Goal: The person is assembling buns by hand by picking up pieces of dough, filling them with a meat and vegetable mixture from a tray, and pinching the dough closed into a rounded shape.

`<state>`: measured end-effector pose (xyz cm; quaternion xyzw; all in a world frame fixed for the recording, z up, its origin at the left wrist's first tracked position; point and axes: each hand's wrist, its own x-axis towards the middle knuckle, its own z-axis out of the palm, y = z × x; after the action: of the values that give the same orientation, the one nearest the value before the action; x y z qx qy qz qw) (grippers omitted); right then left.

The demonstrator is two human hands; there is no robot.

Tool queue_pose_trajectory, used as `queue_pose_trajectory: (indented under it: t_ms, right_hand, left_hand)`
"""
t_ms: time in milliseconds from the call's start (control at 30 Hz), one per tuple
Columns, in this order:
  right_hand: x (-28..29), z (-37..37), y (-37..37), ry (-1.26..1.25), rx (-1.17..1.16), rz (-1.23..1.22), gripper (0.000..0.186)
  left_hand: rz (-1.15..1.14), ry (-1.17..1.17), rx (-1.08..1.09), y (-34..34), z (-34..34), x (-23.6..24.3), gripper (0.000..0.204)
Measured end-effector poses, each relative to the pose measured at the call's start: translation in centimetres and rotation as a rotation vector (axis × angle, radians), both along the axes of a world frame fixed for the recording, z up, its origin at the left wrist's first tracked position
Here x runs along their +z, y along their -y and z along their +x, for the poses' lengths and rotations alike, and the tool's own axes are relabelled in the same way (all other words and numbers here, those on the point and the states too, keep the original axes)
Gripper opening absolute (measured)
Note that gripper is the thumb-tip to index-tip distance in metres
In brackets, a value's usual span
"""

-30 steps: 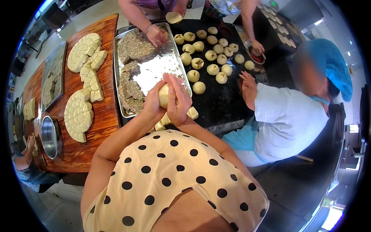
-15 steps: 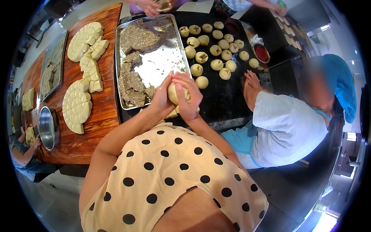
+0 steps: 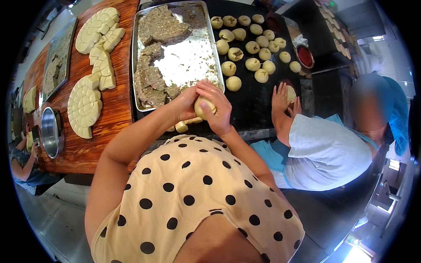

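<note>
Dough ball [image 3: 200, 111], smooth, round, in two-handed grip [image 3: 220, 106]

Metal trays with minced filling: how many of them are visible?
2: one large tray on the black worktop, and a second tray on the wooden table at the left. Others may be hidden.

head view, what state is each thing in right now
held dough ball, enclosed between both hands
left hand, cupped against the ball
right hand, curled over the ball
large tray, partly bare metal
filling, mostly at the tray's left and far end
loose dough balls, some gaping open
cut dough, sectioned, pieces touching
</note>
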<state>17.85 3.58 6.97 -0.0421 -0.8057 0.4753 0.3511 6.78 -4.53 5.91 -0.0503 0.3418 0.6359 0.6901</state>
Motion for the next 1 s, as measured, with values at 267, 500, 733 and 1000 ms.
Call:
queue_pose_trajectory:
  t_ms: [267,500,733,1000]
  right_hand:
    - [-5.4,0.4,1.2,-0.063,-0.337,0.146,0.01]
    - [-6.9,2.2,0.4,-0.016,-0.43,0.039,0.015]
    - [-5.5,3.5,-7.9,-0.027,-0.648,-0.26,0.025]
    - [-17.6,4.6,-18.3,0.44,-0.657,-0.139,0.038]
  left_hand:
    - [-0.135,0.072,0.377,-1.1,4.6,-4.7,0.027]
    - [-0.236,-0.059,0.32,-2.5,6.6,-9.1,0.032]
    - [-0.09,-0.221,0.097,-6.3,5.5,-4.9,0.057]
    - [-0.191,-0.864,-0.225,-0.6,5.1,-10.9,0.033]
